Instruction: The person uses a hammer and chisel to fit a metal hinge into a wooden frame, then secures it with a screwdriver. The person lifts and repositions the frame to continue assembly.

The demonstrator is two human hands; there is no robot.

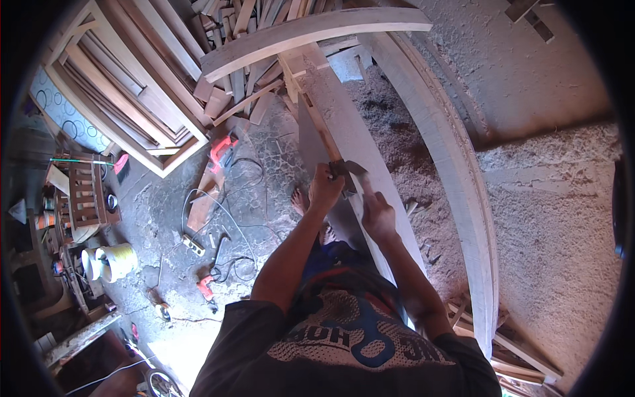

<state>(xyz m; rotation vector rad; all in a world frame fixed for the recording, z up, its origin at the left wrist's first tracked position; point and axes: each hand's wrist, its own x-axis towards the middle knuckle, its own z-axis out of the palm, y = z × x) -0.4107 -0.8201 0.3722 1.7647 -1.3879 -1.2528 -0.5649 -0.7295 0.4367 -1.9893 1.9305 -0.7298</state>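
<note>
A long narrow strip of wood (320, 128) lies along the near side of a pale wide plank (357, 129), running away from my body. My left hand (324, 190) is closed around a small dark tool (338, 169) set on the strip; its exact kind is hard to make out. Just to the right, my right hand (378, 215) grips the handle of a hammer (356, 169). The hammer's head is close beside the dark tool; whether they touch I cannot tell. Fingers cover part of both tools.
A curved wooden beam (317, 31) crosses the far end, and another curved beam (463, 172) arcs down the right. Wooden frames (162, 165) lean at far left. Red power tools (223, 151), cables, a power strip (193, 246) and white buckets (119, 262) stand on the floor. Sawdust lies right.
</note>
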